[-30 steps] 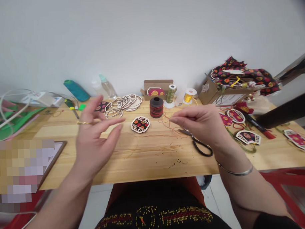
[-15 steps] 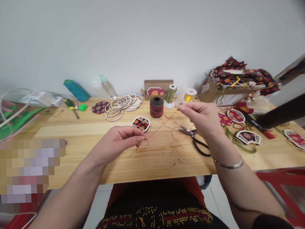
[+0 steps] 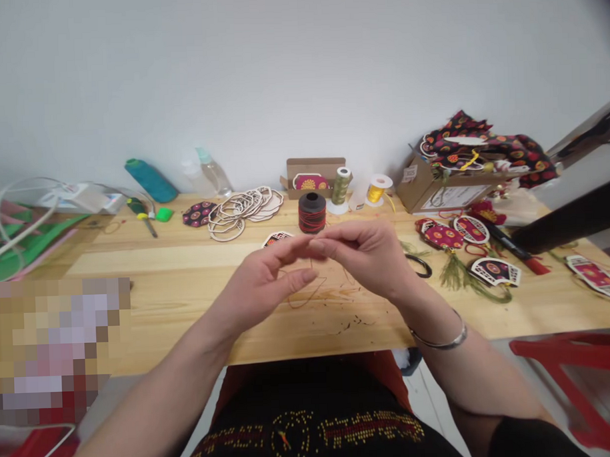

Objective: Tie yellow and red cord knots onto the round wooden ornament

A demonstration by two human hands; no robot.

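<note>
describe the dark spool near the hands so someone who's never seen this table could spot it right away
On the wooden table, look at the middle, just beyond the person's left hand and right hand. A squat spool of black thread stands there. Red thread wrapped over the black sets it apart from the slimmer green spool and gold spool to its right.

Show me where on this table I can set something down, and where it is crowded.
Bare wood shows on the table left of the left hand, below the wooden rings, and at the front right edge, below the green-tasselled ornaments. The far right end, around the cardboard box, is crowded.
</note>
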